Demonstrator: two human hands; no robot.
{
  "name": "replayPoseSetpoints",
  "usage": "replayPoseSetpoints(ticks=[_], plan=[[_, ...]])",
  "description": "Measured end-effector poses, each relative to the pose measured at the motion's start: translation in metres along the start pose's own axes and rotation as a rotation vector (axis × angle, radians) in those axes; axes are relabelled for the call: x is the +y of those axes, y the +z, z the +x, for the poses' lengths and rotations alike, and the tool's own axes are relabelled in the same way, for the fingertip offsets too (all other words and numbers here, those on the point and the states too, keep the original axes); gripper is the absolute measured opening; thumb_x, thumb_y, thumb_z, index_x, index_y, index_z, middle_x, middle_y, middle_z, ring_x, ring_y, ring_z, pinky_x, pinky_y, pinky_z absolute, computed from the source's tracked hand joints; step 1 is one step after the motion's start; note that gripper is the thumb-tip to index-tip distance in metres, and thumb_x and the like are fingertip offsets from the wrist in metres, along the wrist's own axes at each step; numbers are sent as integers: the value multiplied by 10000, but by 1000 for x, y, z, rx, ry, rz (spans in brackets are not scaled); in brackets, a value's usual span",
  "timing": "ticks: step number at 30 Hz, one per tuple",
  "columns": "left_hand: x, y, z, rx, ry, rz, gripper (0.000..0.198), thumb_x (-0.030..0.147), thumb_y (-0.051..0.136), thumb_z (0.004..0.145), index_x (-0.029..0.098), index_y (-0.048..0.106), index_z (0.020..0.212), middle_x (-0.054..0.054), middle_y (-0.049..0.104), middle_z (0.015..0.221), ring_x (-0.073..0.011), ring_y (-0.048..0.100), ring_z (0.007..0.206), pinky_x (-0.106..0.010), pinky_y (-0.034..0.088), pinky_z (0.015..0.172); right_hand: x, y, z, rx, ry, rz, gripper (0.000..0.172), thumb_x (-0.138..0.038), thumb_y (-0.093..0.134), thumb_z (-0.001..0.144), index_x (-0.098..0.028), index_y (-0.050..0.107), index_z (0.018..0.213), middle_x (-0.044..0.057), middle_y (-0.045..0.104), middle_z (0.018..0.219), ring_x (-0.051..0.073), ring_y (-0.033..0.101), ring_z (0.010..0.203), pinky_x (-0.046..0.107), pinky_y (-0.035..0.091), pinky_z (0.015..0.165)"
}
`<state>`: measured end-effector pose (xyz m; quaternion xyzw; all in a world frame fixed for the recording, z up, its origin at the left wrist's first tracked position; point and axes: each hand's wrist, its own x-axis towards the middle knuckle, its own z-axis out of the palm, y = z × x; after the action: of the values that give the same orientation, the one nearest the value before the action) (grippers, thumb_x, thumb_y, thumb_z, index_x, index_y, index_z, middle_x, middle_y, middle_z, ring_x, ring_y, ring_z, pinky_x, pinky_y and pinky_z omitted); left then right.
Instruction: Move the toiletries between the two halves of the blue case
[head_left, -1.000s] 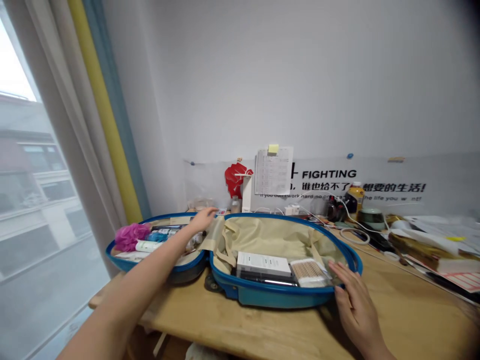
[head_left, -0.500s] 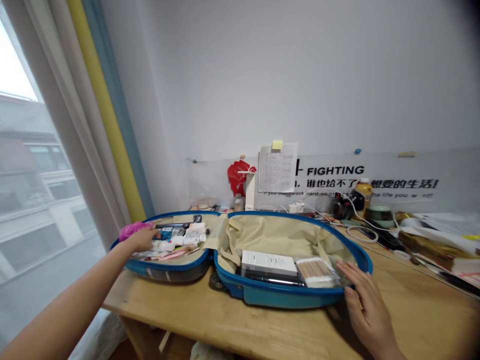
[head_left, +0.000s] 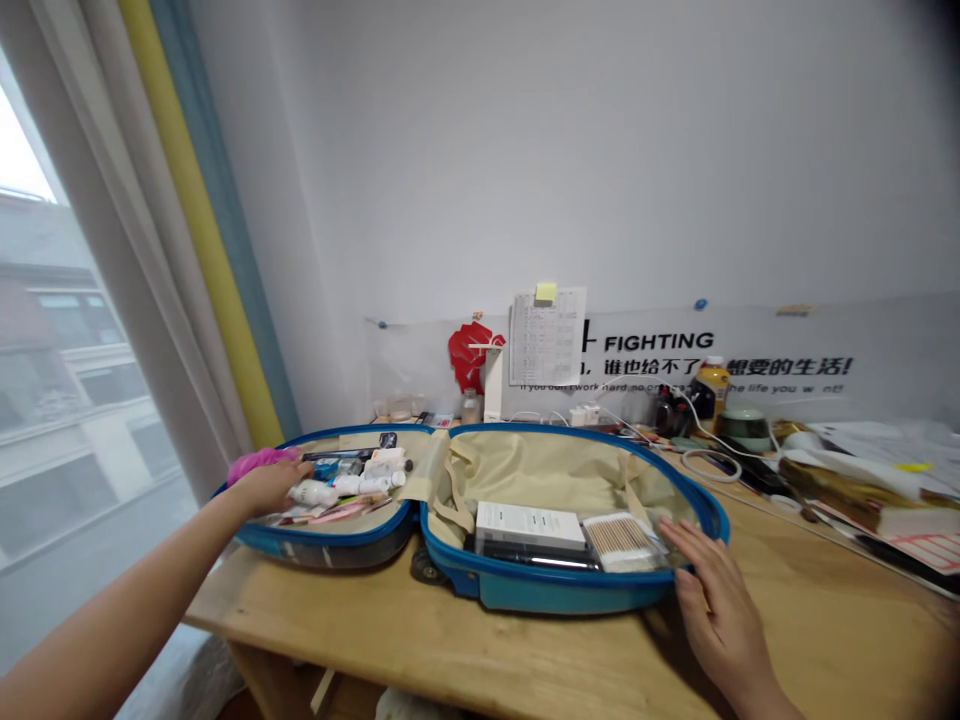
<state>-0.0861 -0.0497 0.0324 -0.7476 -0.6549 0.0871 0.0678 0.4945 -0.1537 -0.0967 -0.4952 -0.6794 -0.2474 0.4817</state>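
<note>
Our left hand [head_left: 271, 486] rests loosely curled on the pink bath sponge [head_left: 255, 463] at the far-left end of the open blue suitcase [head_left: 555, 590], just beside small tubes [head_left: 352, 484]. Our right hand [head_left: 712, 610] lies flat and open against the case's near-right rim. The sponge looks soft and light, best pinched anywhere. The wooden table [head_left: 465, 650] offers open room near us; clutter crowds the far right.
</note>
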Motion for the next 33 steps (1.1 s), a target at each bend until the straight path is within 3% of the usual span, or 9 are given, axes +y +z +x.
replayPoseSetpoints(ticks=[3,6,9,12,16,20,25,33], plan=[[7,-23,-6,55,9,-4,384,228,551,648,197,588,1029,-99,686,1024,-270,650,948,-317,467,801,-1,-1,2,12,-28,-11,375,-304,339,925,-237,535,1237,73,655,1188,238,589,1147,436,439,984],[26,-55,-3,121,44,-28,388,329,482,755,183,531,1112,-100,683,1029,-260,655,900,-308,468,744,-4,-2,5,27,-65,-29,371,-286,342,931,-236,522,1252,71,658,1181,235,594,1136,426,446,963],[68,-85,12,175,150,-65,444,395,430,822,181,457,1211,-98,658,1113,-244,642,931,-310,463,772,-7,-2,7,33,-81,-49,371,-289,335,937,-230,516,1255,75,659,1176,238,597,1128,425,449,949],[130,-101,35,163,306,-90,459,395,479,826,211,447,1246,-67,653,1132,-224,631,962,-296,461,804,-7,-2,7,40,-83,-60,362,-293,332,941,-226,519,1244,77,659,1172,235,602,1116,420,452,940],[214,-92,70,64,458,-82,467,333,621,783,222,509,1222,-57,656,1124,-220,624,990,-308,472,847,-4,-1,5,38,-78,-56,361,-295,330,941,-224,527,1236,80,655,1180,235,596,1127,424,449,945],[265,-67,95,-55,491,-46,361,348,604,867,170,559,1177,-84,614,1161,-210,602,1014,-416,496,880,-3,-1,4,27,-67,-37,357,-299,338,934,-232,540,1221,81,658,1173,241,592,1138,435,452,944],[278,-45,109,-171,500,-23,318,365,565,903,160,579,1145,-83,600,1170,-204,599,1016,-431,512,871,-2,-1,3,34,-74,-27,348,-281,361,927,-230,546,1218,76,656,1177,232,589,1142,419,444,962],[278,-32,112,-250,496,-112,289,356,559,908,181,585,1136,-77,603,1162,-190,604,995,-400,523,851,4,2,-1,11,-60,-32,355,-300,344,929,-222,547,1210,89,645,1194,245,582,1148,439,434,964]])
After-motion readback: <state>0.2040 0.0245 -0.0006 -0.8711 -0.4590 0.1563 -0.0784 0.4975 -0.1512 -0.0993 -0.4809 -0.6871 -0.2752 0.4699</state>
